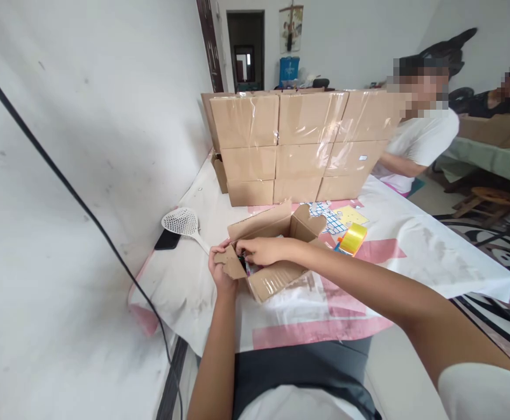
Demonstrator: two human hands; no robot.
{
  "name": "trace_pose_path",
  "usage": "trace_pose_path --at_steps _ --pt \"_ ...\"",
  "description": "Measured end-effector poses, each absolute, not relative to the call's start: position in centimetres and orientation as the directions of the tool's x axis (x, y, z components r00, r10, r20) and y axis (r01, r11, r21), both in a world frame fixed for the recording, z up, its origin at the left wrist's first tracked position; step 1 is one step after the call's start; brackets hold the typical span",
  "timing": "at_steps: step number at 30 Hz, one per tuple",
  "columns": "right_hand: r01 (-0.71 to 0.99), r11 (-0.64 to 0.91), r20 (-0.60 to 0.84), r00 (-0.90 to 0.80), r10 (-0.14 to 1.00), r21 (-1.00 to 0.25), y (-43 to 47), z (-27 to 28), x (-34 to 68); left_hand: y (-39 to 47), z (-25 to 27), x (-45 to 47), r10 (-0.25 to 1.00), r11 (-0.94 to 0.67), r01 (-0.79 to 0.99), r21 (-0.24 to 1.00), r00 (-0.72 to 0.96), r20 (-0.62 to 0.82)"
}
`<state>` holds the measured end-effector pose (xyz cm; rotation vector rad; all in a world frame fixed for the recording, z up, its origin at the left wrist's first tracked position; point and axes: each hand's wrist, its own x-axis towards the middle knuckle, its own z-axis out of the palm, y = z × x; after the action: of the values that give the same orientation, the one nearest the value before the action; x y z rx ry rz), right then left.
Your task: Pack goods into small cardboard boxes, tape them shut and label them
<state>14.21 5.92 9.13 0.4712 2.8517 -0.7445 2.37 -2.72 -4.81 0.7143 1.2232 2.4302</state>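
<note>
An open cardboard box (272,280) sits on the cloth-covered table in front of me, its flaps folded outward. My left hand (222,271) is closed around the flap at the box's left end. Across the box's opening reaches my right hand (261,251), with bent fingers down inside its left end. Something dark and something pale show beneath those fingers, too small and covered to name. Most of the box's inside is hidden by my right hand and forearm.
Stacked closed cartons (307,146) form a wall behind the box. A yellow tape roll (353,238) lies to the right, a white plastic swatter (180,221) and a black phone (167,240) to the left. Beyond the cartons sits a person in a white shirt (434,137).
</note>
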Motion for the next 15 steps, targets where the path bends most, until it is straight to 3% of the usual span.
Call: trace_pose_path --at_steps 2,5,11,15 --pt "0.226 0.822 -0.111 -0.974 0.197 -0.522 7.6 9.5 15.8 -2.8 -5.0 2.4 0.503 -0.577 -0.080 0.813 -0.819 0.276" --pt "0.201 0.839 -0.002 -0.973 0.232 -0.505 10.0 9.8 18.0 -2.9 -5.3 2.5 0.520 -0.579 -0.110 0.808 -0.813 0.262" --pt "0.451 0.875 -0.301 -0.871 0.388 -0.175 9.8 10.1 18.4 -3.2 -5.6 2.6 0.551 -0.577 -0.121 0.808 -0.788 0.275" --pt "0.407 0.902 -0.363 -0.870 0.334 -0.147 8.8 10.4 17.2 -3.3 -5.5 2.7 0.548 -0.570 -0.102 0.815 -0.786 0.285"
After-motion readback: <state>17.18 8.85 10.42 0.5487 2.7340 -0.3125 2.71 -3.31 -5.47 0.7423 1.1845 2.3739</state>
